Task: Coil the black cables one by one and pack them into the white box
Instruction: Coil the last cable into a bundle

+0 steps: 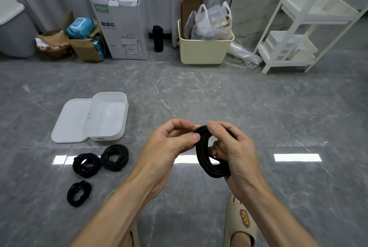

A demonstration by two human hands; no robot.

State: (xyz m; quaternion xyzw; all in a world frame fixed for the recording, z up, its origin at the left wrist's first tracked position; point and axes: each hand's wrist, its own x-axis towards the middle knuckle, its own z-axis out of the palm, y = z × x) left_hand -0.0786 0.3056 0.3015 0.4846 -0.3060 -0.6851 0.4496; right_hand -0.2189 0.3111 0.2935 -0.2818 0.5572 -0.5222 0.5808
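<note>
From the head view, I have my left hand (169, 143) and right hand (233, 147) both pinching one coiled black cable (205, 155), held up to the right of the white box (107, 115). The box holds nothing yet — three coils (99, 165) lie just in front of it, so I judge packing hasn't begun.

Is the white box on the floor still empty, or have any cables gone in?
Empty: the white box shows only bare white interior, lid off beside it.
</note>
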